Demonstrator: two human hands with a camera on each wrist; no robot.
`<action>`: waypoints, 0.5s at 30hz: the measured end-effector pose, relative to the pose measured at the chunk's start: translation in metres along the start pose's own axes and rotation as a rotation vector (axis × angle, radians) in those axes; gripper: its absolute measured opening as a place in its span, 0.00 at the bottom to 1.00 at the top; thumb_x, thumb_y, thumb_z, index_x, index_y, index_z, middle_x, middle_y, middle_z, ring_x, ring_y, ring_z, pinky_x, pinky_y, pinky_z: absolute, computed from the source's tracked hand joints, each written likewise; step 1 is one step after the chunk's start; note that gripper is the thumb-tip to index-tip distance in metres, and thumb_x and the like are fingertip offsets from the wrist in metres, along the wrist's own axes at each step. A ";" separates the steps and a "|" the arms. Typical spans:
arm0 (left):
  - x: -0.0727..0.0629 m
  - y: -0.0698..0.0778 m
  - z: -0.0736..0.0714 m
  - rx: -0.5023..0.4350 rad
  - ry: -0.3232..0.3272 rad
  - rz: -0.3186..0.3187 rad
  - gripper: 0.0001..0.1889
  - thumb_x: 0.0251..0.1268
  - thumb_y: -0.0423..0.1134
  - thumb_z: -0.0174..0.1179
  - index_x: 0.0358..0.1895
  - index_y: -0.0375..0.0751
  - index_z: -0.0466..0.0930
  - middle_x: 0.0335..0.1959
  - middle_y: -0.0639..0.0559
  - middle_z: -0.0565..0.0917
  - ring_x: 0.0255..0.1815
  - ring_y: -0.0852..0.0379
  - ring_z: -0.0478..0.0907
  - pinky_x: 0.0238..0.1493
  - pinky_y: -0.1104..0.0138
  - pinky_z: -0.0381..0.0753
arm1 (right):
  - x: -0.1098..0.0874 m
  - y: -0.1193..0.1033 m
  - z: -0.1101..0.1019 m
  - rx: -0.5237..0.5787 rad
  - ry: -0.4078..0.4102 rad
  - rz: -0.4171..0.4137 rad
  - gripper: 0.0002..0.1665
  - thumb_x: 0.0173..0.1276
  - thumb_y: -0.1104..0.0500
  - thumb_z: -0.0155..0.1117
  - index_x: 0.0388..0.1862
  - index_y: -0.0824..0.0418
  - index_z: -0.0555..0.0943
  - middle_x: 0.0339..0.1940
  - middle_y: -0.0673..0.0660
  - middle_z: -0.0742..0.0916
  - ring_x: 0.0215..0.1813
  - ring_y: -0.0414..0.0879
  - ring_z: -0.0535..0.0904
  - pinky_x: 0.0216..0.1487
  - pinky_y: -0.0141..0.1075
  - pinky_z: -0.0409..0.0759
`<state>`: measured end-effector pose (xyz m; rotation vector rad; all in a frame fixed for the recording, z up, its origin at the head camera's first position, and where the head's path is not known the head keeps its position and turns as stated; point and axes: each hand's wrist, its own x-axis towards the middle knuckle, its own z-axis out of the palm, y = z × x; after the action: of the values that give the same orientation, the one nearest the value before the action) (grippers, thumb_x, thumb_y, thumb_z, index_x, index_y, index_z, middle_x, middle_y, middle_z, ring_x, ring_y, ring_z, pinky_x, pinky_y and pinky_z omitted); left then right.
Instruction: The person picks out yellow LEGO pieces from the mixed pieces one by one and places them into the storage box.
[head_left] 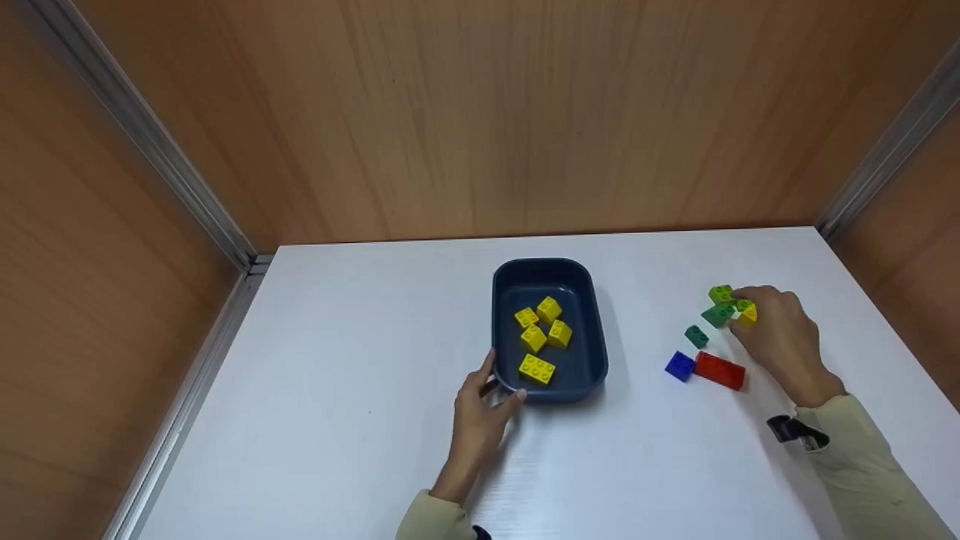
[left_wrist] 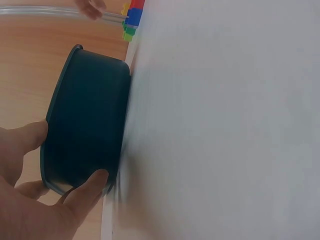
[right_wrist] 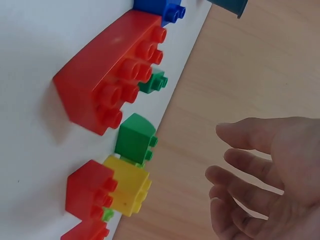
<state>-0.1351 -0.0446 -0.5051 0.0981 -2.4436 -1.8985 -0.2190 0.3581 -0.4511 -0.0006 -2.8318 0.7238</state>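
Note:
My left hand grips the near left corner of a dark blue tray, thumb at the near rim and fingers along the left side. Several yellow bricks lie in the tray. My right hand is over the brick group at the right. In the right wrist view its fingers are spread, slightly bent and apart from the bricks. Nearest it are a yellow brick, a green brick and a light green brick. Smaller red bricks show only in the right wrist view.
A long red brick lies beside a blue brick, with a dark green brick just beyond. The white table is bordered by wood panels at the back and sides.

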 end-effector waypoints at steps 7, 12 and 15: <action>0.000 0.001 -0.001 0.003 0.000 -0.004 0.42 0.68 0.33 0.72 0.82 0.36 0.61 0.68 0.36 0.76 0.72 0.36 0.74 0.74 0.48 0.75 | 0.000 0.013 -0.001 -0.018 -0.028 0.061 0.31 0.65 0.70 0.74 0.66 0.77 0.77 0.60 0.80 0.78 0.58 0.75 0.71 0.55 0.73 0.80; 0.000 0.001 -0.001 0.004 0.002 -0.010 0.42 0.68 0.33 0.72 0.82 0.36 0.61 0.68 0.37 0.76 0.72 0.37 0.74 0.74 0.48 0.75 | -0.002 0.020 0.000 -0.028 -0.040 0.074 0.32 0.66 0.70 0.73 0.67 0.79 0.76 0.61 0.81 0.77 0.58 0.75 0.71 0.57 0.74 0.79; -0.001 0.001 -0.001 0.005 0.004 -0.014 0.42 0.68 0.33 0.72 0.82 0.37 0.62 0.68 0.37 0.77 0.72 0.37 0.74 0.74 0.48 0.75 | -0.003 0.025 0.001 -0.037 -0.028 0.055 0.32 0.66 0.70 0.73 0.66 0.81 0.76 0.59 0.82 0.78 0.56 0.76 0.71 0.55 0.74 0.80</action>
<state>-0.1345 -0.0448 -0.5039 0.1191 -2.4520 -1.8957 -0.2175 0.3791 -0.4643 -0.0755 -2.8819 0.6873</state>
